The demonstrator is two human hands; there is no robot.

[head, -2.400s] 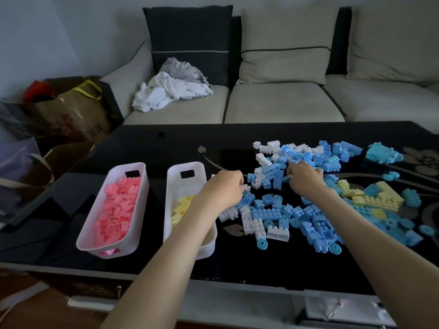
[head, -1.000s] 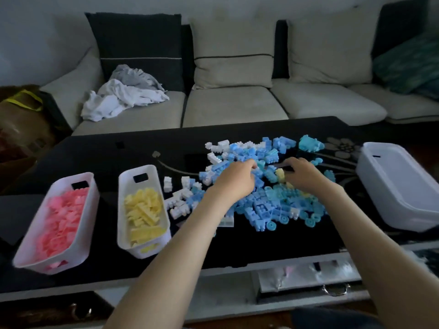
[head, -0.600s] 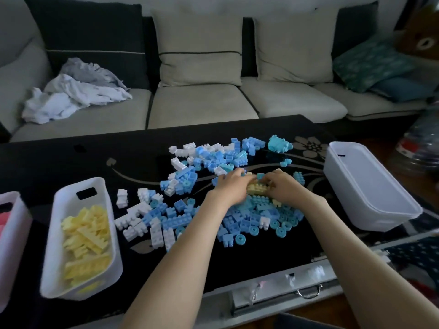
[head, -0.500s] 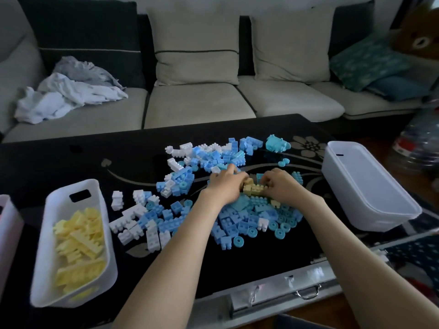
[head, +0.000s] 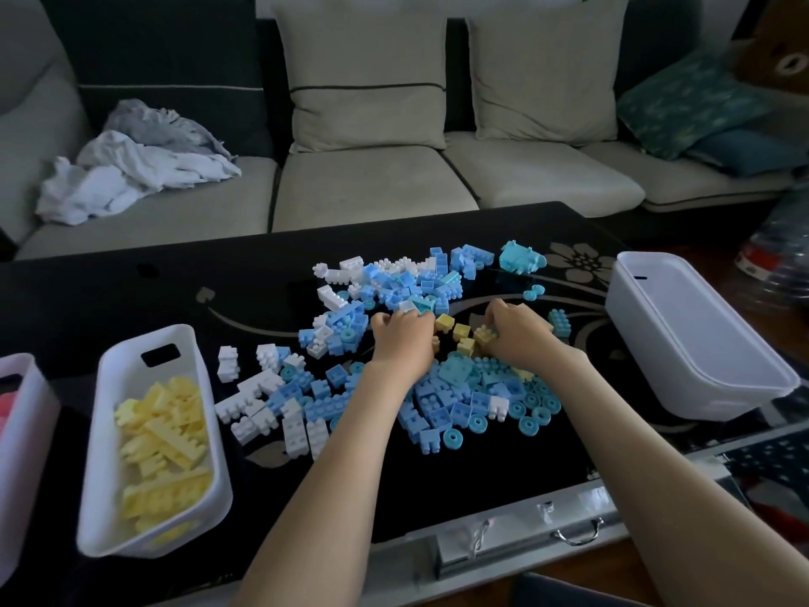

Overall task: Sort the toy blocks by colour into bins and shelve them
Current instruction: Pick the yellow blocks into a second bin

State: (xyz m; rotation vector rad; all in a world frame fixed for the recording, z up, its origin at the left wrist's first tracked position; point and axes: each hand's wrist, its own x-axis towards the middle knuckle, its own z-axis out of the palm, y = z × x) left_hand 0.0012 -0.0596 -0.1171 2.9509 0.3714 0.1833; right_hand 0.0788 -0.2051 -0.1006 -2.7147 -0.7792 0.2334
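The right hand (head: pixel 516 337) pinches a yellow block (head: pixel 484 336), the left hand (head: pixel 402 339) curls, hold unseen; better gather every loose yellow one before crossing to the bin (head: pixel 98 431) at the near-left corner of the desk (head: pixel 109 300).

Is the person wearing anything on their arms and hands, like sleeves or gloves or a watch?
No. Both forearms are bare as far as the picture shows, with no sleeves. The left hand and right hand have no gloves, and no watch or bracelet shows.
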